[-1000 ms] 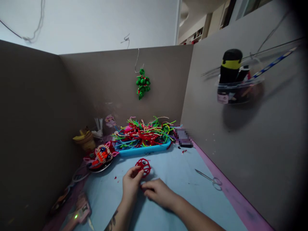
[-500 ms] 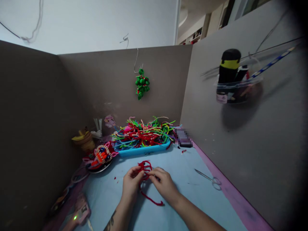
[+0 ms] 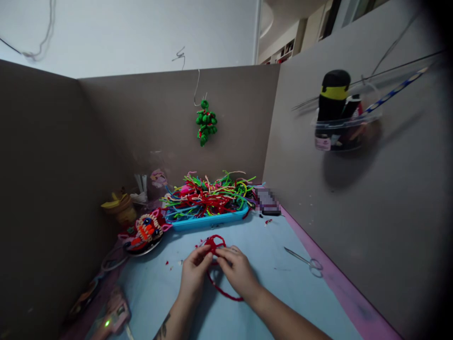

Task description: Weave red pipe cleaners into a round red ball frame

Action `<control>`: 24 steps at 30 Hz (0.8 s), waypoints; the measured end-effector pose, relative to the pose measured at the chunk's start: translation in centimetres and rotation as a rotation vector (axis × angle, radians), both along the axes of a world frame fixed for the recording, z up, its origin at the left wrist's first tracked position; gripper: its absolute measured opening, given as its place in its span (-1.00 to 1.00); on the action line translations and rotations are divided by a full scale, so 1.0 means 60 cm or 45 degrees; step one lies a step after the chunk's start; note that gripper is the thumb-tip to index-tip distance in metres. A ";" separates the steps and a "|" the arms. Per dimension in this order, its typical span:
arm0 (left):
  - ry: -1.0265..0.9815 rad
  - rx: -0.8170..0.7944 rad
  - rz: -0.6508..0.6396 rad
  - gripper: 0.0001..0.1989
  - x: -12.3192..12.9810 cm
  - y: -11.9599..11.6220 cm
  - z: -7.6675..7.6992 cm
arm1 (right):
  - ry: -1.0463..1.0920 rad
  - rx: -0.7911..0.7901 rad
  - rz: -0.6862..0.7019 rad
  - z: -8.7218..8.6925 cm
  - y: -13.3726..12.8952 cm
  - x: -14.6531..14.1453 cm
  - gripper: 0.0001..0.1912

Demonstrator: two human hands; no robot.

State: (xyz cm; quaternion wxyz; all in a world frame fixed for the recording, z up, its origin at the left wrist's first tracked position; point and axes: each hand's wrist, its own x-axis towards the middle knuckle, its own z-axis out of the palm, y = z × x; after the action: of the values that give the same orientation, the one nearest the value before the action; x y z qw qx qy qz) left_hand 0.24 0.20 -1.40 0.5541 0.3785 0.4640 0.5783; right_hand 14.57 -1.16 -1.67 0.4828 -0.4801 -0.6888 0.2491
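A piece of red cord work (image 3: 216, 242), looped and partly knotted, is held over the blue table cover between both hands. My left hand (image 3: 194, 270) pinches its left side with thumb and fingers. My right hand (image 3: 238, 270) grips the right side, its fingertips close to those of the left. From the piece a loose red strand (image 3: 223, 293) curves down and passes toward my right wrist. The fingertips partly hide the middle of the work.
Behind the hands stands a blue tray (image 3: 208, 222) heaped with colourful cords. A knotted animal-face piece (image 3: 148, 229) lies at left, above a glue gun (image 3: 118, 309). Scissors (image 3: 306, 261) and a phone (image 3: 268, 202) are at right. A tub (image 3: 339, 134) hangs on the grey partition.
My right hand has shifted slightly up and closer to the left. The red loop now stands rounder above the fingers, and the loose strand's end has slid under my right wrist.
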 end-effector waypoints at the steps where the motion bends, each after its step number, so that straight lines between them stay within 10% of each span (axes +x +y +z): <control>1: 0.021 0.009 -0.014 -0.65 0.000 -0.001 0.001 | 0.006 -0.010 -0.018 0.001 0.000 0.000 -0.77; 17: 0.077 0.022 0.003 -0.62 -0.007 0.004 0.003 | 0.098 0.062 -0.075 0.001 -0.003 -0.001 -0.87; 24: -0.037 -0.033 0.092 -0.57 -0.010 0.008 0.004 | -0.362 -0.017 0.331 -0.002 -0.027 -0.022 -0.87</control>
State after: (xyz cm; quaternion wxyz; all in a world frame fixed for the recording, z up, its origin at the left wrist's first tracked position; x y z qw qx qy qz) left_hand -0.38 0.67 -1.16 0.5442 0.3459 0.4768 0.5974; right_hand 13.22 -2.80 -1.78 0.3413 -0.4207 -0.8045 0.2434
